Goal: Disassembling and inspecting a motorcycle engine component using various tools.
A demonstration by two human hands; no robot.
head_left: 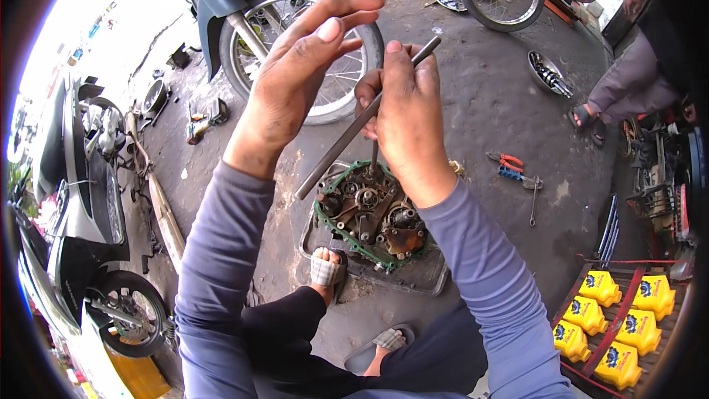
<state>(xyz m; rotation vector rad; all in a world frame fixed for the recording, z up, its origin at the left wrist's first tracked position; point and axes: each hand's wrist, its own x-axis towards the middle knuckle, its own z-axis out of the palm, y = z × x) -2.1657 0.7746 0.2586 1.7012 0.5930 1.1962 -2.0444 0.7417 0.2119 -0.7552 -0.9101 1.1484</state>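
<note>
The right hand is curled around a dark metal rod, which slants between the two hands, its upper end poking out past the right fingers. The left hand is raised just beside it, unclenched, with fingers loosely bent and grasping nothing. Below the right hand, a slim upright shaft reaches down to an opened engine edged with a green gasket, sitting in a tray on the floor. Red-handled pliers lie right of the right hand; a spoked wheel stands beyond the left.
</note>
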